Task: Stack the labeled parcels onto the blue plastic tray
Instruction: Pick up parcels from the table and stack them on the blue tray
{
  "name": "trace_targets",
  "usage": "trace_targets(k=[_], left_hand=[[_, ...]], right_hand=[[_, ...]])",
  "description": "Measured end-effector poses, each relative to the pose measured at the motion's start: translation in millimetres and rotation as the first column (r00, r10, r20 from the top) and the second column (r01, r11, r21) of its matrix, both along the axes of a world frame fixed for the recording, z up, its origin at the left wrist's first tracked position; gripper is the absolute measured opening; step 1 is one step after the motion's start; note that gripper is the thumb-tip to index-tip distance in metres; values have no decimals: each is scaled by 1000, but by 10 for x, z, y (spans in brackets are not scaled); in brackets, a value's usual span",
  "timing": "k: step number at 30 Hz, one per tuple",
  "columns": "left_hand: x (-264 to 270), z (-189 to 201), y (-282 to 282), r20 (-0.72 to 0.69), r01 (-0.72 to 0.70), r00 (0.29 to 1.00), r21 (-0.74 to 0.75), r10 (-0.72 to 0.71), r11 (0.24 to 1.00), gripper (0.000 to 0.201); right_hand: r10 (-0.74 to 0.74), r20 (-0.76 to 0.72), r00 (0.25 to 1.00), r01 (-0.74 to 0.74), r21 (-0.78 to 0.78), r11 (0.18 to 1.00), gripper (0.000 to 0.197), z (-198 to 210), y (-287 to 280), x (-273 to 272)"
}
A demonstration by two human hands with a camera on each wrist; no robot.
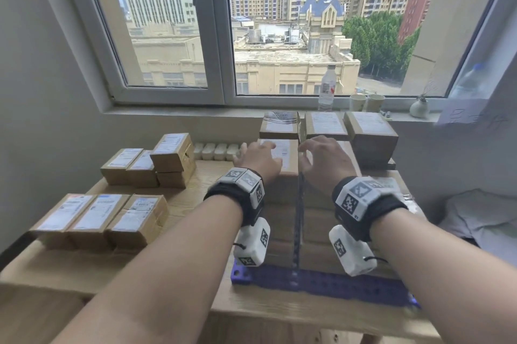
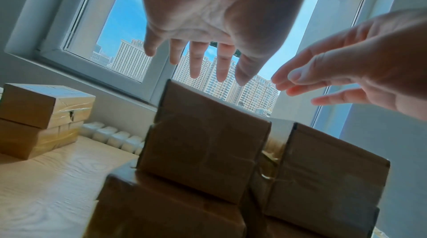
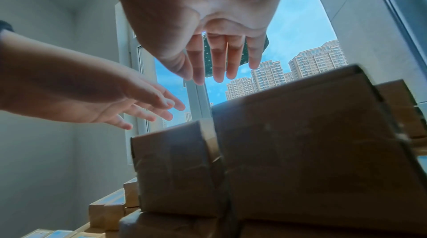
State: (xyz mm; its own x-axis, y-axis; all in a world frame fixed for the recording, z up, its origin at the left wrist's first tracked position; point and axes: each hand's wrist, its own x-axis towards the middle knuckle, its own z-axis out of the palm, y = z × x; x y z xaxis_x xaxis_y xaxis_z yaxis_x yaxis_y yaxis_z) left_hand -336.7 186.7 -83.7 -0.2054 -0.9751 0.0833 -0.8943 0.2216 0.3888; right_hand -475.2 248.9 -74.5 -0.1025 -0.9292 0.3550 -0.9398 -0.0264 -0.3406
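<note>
Brown cardboard parcels with white labels stand in tall stacks on the blue plastic tray (image 1: 321, 285) at the table's near right. My left hand (image 1: 260, 157) is spread, fingers straight, just over the top parcel (image 1: 282, 156) of the near left stack. My right hand (image 1: 321, 159) is likewise spread above the near right stack (image 1: 316, 217). In the left wrist view the left hand (image 2: 203, 59) lies over the top parcel (image 2: 203, 141) and holds nothing. The right wrist view shows the right hand (image 3: 219, 59) empty above its parcel (image 3: 300, 141). Whether the fingertips touch cardboard cannot be told.
Loose labeled parcels lie on the wooden table to the left: three in a row (image 1: 98, 220) and a small pile (image 1: 148, 164). A row of white blocks (image 1: 218, 151) lines the wall. More stacks (image 1: 369, 131) stand behind. A bottle (image 1: 327, 86), cups (image 1: 366, 103) and a vase (image 1: 418, 107) sit on the windowsill.
</note>
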Motion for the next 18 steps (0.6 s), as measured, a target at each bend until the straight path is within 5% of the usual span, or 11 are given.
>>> trace_targets(k=[18], left_hand=[[2463, -496, -350, -11, -143, 989, 92, 145, 985, 42]], right_hand=[[173, 85, 981, -182, 115, 977, 28, -409, -622, 2554]])
